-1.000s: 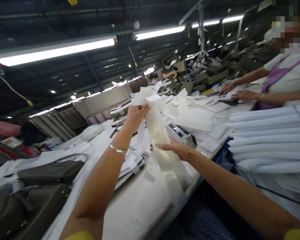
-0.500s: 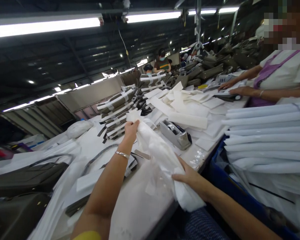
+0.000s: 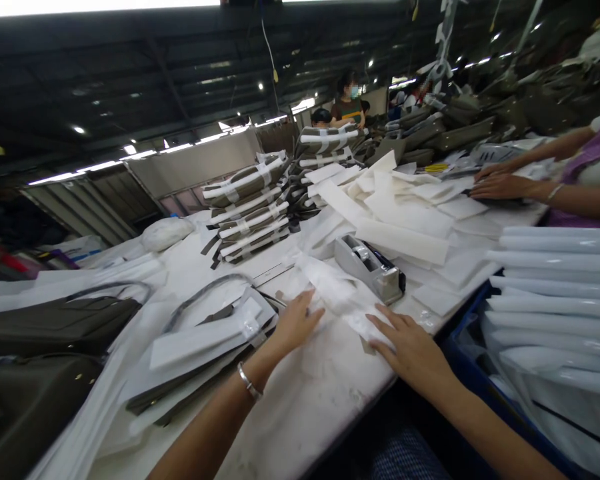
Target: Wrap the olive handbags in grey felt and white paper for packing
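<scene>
A thin white sheet of wrapping material lies flat on the white table near its front edge. My left hand rests on the sheet's left side with fingers stretched out. My right hand presses flat on the sheet's near right corner, fingers spread. A grey tape dispenser stands just behind the sheet, close to my right hand. A wrapped grey piece with a white strip lies left of my left hand.
Stacks of taped grey pieces and loose white sheets fill the table's far half. Dark handbags sit at the left. White rolls lie in a blue bin at the right. Another person's hands work at the far right.
Both hands came down from holding the white sheet up in the air and have laid it flat on the table, palms now spread on it.
</scene>
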A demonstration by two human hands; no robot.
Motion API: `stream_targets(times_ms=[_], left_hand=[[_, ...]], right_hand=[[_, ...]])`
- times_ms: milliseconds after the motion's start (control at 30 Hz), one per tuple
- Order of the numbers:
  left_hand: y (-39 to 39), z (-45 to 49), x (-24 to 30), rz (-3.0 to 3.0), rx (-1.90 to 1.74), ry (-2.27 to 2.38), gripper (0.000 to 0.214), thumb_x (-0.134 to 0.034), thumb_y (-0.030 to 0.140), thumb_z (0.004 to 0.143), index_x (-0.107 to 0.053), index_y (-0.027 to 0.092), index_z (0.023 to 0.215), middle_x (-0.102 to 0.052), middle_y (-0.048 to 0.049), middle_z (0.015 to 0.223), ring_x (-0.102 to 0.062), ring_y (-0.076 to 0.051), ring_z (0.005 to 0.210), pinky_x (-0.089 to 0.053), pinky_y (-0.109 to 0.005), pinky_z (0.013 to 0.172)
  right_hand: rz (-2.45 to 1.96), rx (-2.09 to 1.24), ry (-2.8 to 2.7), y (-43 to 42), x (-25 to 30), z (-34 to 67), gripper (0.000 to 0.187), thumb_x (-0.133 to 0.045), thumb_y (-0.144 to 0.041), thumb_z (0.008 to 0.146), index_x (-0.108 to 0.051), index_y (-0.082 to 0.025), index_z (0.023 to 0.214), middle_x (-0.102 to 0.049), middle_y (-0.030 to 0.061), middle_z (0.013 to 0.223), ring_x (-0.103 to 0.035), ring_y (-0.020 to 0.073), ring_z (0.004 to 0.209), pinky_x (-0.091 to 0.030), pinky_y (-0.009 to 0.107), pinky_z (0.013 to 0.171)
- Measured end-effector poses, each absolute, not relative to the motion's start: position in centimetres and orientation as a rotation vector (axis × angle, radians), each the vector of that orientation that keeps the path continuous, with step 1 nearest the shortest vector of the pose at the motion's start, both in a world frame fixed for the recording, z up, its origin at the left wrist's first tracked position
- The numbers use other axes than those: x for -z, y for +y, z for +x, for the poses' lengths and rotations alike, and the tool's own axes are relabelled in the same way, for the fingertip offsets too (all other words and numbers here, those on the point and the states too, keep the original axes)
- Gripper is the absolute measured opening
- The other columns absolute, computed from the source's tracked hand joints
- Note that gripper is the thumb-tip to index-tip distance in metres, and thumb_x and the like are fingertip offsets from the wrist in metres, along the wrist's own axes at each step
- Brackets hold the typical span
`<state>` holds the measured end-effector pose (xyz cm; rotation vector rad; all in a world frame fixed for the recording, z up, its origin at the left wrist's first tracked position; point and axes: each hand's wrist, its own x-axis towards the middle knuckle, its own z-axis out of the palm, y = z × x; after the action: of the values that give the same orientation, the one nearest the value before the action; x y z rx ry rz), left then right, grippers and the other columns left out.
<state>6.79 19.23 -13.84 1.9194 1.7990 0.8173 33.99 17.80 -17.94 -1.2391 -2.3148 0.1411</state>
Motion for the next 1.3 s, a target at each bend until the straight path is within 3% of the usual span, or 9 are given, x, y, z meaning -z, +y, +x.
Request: stream_targets(times_ms=[133,267,333,433,533,700,867,1067,1300], left_hand=[[15.8,10.3,15.5,1.871,-0.703,1.782,0.057,-0.053,0.037,0.091,-0.046,0.017,0.144,-0.059,-0.0119,0.139,-0.056,-0.025,0.127,-0.044,-0.042,0.109],[14.7,11.5,12.5,1.911,-0.553,1.561,0.064,-0.045,0.047,0.096,-0.031,0.021,0.153,-0.075,-0.0060,0.107,-0.072,-0.019,0.091,-0.055,-0.032,0.088],[14.8,10.3,10.3,1.909,-0.437,1.489,0.057,-0.038,0.054,0.097,-0.044,0.023,0.145,-0.076,-0.0017,0.081,-0.071,-0.017,0.064,-0.055,-0.029,0.073],[16.7,7.4,8.0,1.928,-0.457,1.592,0.054,-0.033,0.056,0.097,-0.072,0.019,0.101,-0.069,0.0007,0.059,-0.061,-0.013,0.045,-0.050,-0.026,0.060],[20.9,4.9,7.4,1.983,-0.642,1.815,0.040,-0.041,0.043,0.098,-0.071,0.018,0.091,-0.071,-0.0023,0.071,-0.067,-0.015,0.062,-0.051,-0.029,0.074],[28.3,3.1,9.1,2.014,-0.731,2.078,0.022,-0.055,0.030,0.096,-0.067,0.015,0.105,-0.070,-0.0080,0.107,-0.065,-0.020,0.102,-0.049,-0.042,0.096],[32.3,2.4,12.0,2.000,-0.619,2.224,0.037,-0.061,0.036,0.093,-0.058,0.015,0.123,-0.062,-0.0103,0.124,-0.060,-0.024,0.113,-0.049,-0.049,0.099],[34.8,1.0,13.4,1.974,-0.437,2.283,0.032,-0.060,0.039,0.093,-0.062,0.016,0.115,-0.065,-0.0083,0.113,-0.063,-0.021,0.102,-0.053,-0.046,0.092],[37.4,-0.3,12.5,2.014,-0.416,2.298,0.027,-0.060,0.037,0.093,-0.064,0.015,0.109,-0.064,-0.0081,0.115,-0.062,-0.022,0.106,-0.051,-0.046,0.094]], right_hand=[[-1.106,-0.270,-2.310,18.9,17.7,32.0,0.042,-0.049,-0.031,0.092,-0.064,-0.021,0.130,-0.060,0.0117,0.136,-0.060,0.0297,0.118,-0.049,0.049,0.102],[-1.157,-0.270,-2.339,19.1,15.9,32.4,0.040,-0.050,-0.040,0.094,-0.065,-0.025,0.128,-0.066,0.0094,0.129,-0.065,0.0298,0.112,-0.053,0.049,0.096],[-1.214,-0.162,-2.343,18.9,14.0,32.9,0.037,-0.051,-0.041,0.094,-0.068,-0.024,0.122,-0.070,0.0103,0.121,-0.067,0.0324,0.105,-0.054,0.051,0.091],[-1.084,-0.103,-2.355,19.6,11.3,31.4,0.035,-0.048,-0.037,0.097,-0.068,-0.022,0.120,-0.070,0.0101,0.120,-0.065,0.0298,0.109,-0.051,0.047,0.098],[-0.952,-0.150,-2.410,22.3,10.5,27.2,0.042,-0.048,-0.040,0.098,-0.061,-0.020,0.132,-0.061,0.0109,0.136,-0.054,0.0268,0.127,-0.042,0.042,0.109],[-1.235,-0.147,-2.592,27.9,13.7,21.1,0.073,-0.055,-0.062,0.089,-0.040,-0.025,0.150,-0.029,0.0152,0.159,-0.023,0.0425,0.145,-0.019,0.066,0.113],[-1.292,-0.219,-2.603,29.6,17.1,20.6,0.068,-0.036,-0.067,0.094,-0.038,-0.030,0.151,-0.028,0.0130,0.160,-0.024,0.0402,0.145,-0.016,0.064,0.113],[-1.296,-0.245,-2.574,29.5,17.6,20.8,0.066,-0.040,-0.064,0.094,-0.038,-0.031,0.151,-0.028,0.0117,0.160,-0.022,0.0369,0.147,-0.013,0.060,0.116],[-1.315,-0.290,-2.539,29.4,17.6,20.7,0.065,-0.042,-0.062,0.093,-0.039,-0.032,0.151,-0.028,0.0099,0.161,-0.020,0.0354,0.148,-0.010,0.056,0.118]])
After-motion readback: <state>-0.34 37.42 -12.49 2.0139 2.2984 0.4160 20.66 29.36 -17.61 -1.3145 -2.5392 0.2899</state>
